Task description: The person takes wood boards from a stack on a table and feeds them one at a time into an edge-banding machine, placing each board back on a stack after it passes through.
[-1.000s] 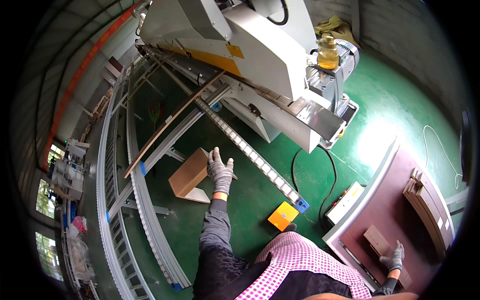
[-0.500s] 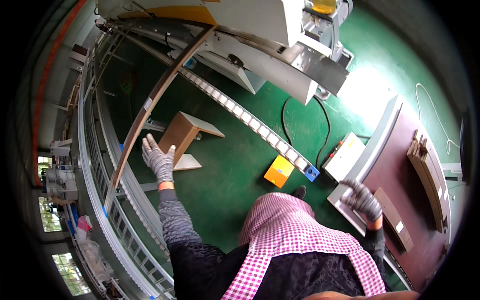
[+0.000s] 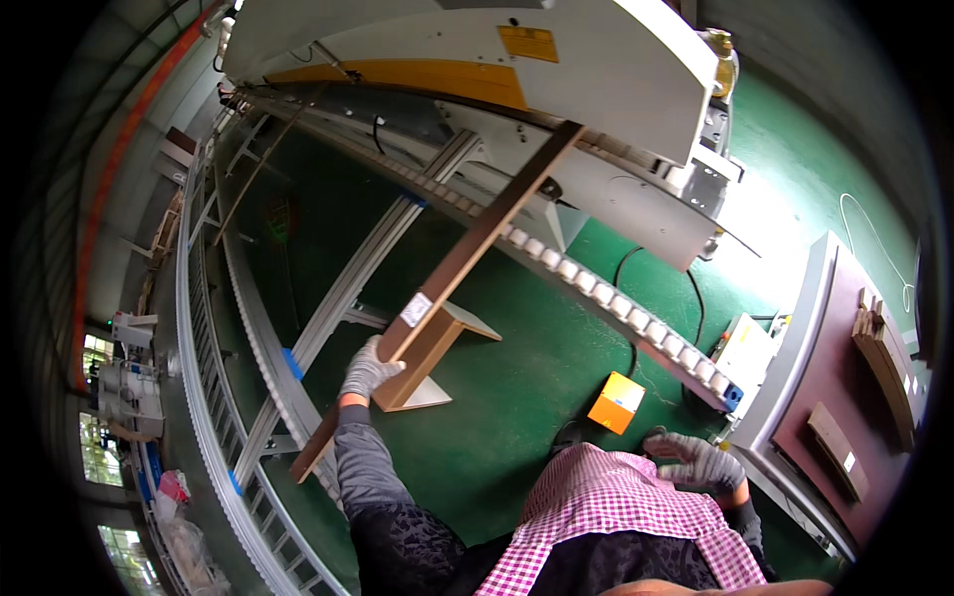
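Note:
A long, narrow brown board (image 3: 482, 238) with a white label slants from the machine's edge across the roller rail toward my lower left. My gloved left hand (image 3: 370, 373) is closed around the board below the label, with the thumb at its near edge. Under the board, beside that hand, stands a brown stool-like piece with pale panels (image 3: 422, 382). My gloved right hand (image 3: 699, 463) hangs in front of my checked apron, fingers stretched out and holding nothing. It is nearest to the dark red table's edge.
A large white machine (image 3: 616, 70) with a yellow stripe fills the far side. A roller rail (image 3: 596, 288) sticks out from it toward the right. An orange box (image 3: 616, 402) and dark cables lie on the green floor. The dark red table (image 3: 795, 397) at right carries brown strips.
My left hand, open beside the board before, has closed on it. The board now lies farther right in view. My right hand has come down and inward, toward the apron; the whole view has shifted.

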